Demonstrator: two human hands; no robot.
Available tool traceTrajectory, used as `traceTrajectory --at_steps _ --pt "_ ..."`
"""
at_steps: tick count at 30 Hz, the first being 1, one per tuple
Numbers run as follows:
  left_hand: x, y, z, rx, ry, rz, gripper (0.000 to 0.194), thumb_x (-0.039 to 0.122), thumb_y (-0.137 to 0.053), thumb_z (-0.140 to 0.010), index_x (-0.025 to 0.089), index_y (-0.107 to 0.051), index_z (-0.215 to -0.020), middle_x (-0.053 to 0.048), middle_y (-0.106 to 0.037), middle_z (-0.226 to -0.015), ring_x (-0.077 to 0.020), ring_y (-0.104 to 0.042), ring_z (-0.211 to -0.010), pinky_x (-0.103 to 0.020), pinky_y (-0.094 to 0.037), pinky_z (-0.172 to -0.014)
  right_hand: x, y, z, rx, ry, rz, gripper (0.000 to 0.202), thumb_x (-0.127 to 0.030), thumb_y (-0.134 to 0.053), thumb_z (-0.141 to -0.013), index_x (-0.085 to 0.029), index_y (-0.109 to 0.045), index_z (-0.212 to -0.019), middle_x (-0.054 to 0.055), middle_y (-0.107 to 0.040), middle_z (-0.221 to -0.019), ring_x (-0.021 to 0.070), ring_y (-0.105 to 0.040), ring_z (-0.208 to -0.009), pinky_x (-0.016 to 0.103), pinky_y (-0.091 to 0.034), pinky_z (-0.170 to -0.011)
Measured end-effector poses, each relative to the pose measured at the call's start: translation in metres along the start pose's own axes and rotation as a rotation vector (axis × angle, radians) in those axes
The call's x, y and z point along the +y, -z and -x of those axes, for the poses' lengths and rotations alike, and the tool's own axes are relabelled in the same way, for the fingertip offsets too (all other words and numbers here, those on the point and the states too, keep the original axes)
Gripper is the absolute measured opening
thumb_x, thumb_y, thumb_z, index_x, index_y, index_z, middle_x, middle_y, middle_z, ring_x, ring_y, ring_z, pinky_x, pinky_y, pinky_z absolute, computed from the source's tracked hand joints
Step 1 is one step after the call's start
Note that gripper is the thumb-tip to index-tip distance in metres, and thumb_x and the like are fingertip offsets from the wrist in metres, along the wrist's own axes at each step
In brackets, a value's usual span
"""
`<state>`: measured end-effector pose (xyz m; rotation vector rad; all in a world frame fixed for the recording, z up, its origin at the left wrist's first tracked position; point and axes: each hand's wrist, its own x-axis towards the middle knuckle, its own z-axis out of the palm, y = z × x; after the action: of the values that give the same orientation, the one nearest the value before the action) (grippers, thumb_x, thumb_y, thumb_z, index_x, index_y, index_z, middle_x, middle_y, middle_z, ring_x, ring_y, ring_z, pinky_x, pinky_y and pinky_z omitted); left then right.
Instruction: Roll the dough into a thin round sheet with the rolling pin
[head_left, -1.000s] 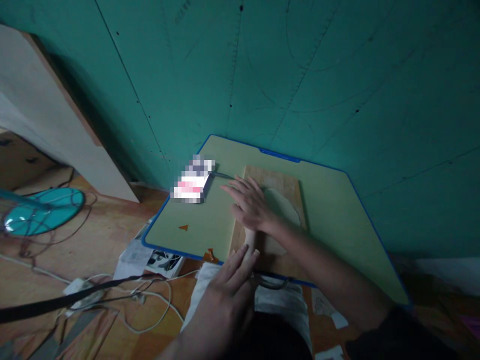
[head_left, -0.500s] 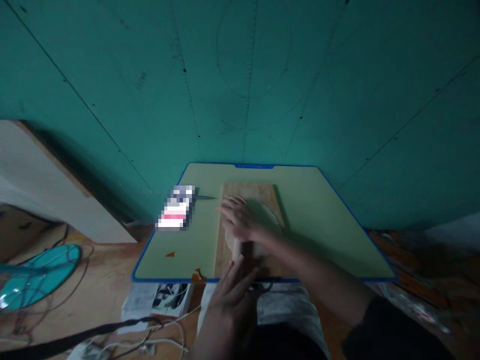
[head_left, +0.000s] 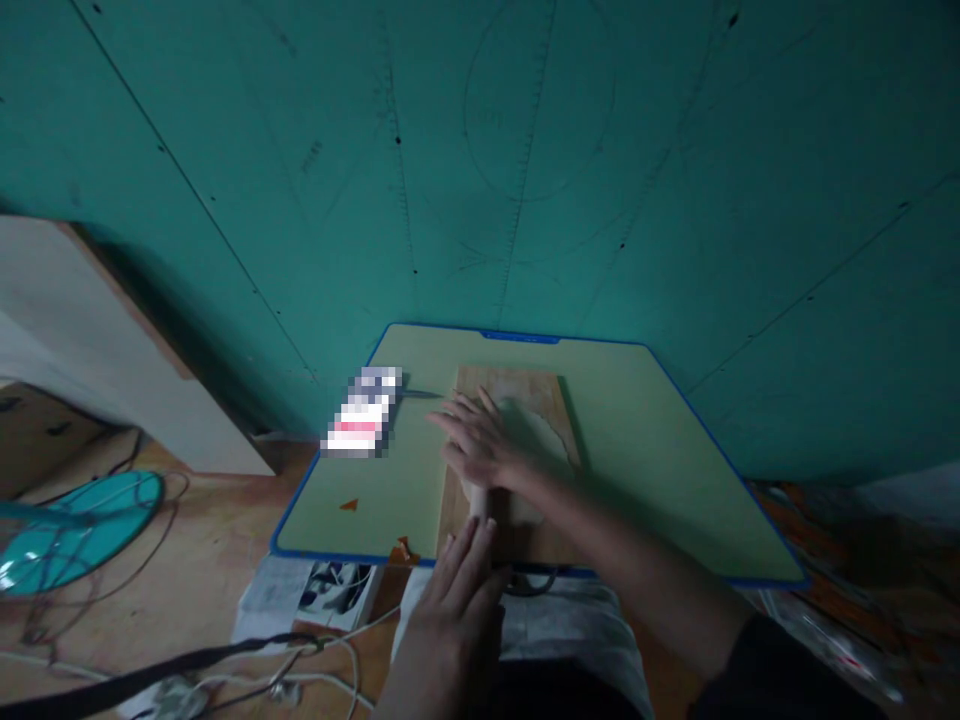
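Outstretched and uncurled, the right hand [head_left: 476, 437] and left hand [head_left: 456, 590] seemingly press a rolling pin [head_left: 478, 502]; even pressure suits the dough [head_left: 538, 436].

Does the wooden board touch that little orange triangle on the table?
Apart. The head view shows pale green tabletop between the wooden board and the orange triangle.

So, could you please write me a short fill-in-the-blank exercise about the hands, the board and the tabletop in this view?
1. Of the left hand and the right hand, the one reaching farther forward is the ____.
2. The pale flat sheet lies on a board made of ____.
3. The pixelated item lies to the ____ of the board.
4. The tabletop is edged in ____.

Missing words: right hand; wood; left; blue.
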<state>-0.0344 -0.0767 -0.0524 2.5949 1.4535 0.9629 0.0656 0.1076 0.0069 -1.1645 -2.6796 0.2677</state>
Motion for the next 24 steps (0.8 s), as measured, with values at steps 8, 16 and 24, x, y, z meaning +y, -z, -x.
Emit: traceTrajectory --at_steps 8,16,24 --pt "-0.015 0.011 0.028 0.067 0.120 0.019 0.068 0.001 -0.049 -0.091 0.025 -0.038 -0.154 -0.012 -0.037 -0.162 -0.0282 -0.039 -0.148 -0.046 -0.050 -0.111 -0.029 -0.012 -0.032 0.109 0.003 -0.002 0.032 -0.030 -0.050 -0.094 -0.023 -0.066 -0.121 0.006 -0.069 -0.130 0.0251 -0.051 -0.133 0.051 -0.021 -0.122" --pt "-0.001 -0.005 0.012 0.020 -0.005 -0.240 0.057 0.003 -0.048 -0.090 0.025 -0.053 -0.142 -0.011 -0.046 -0.157 -0.0293 -0.043 -0.146 -0.057 -0.042 -0.115 0.004 -0.005 -0.003 0.077 0.026 -0.014 0.034 -0.022 -0.051 -0.093 -0.021 -0.068 -0.123 0.007 -0.068 -0.132 0.0239 -0.053 -0.130 0.044 -0.032 -0.116" --pt "-0.013 0.012 -0.020 -0.027 -0.022 -0.293 0.081 -0.009 -0.034 -0.078 0.019 -0.041 -0.153 -0.005 -0.061 -0.145 -0.0204 -0.053 -0.138 -0.044 -0.043 -0.115 0.055 0.007 0.118 0.256 -0.100 0.083 0.031 -0.025 -0.049 -0.098 -0.016 -0.068 -0.121 0.017 -0.060 -0.142 0.0319 -0.046 -0.141 0.060 -0.028 -0.120"
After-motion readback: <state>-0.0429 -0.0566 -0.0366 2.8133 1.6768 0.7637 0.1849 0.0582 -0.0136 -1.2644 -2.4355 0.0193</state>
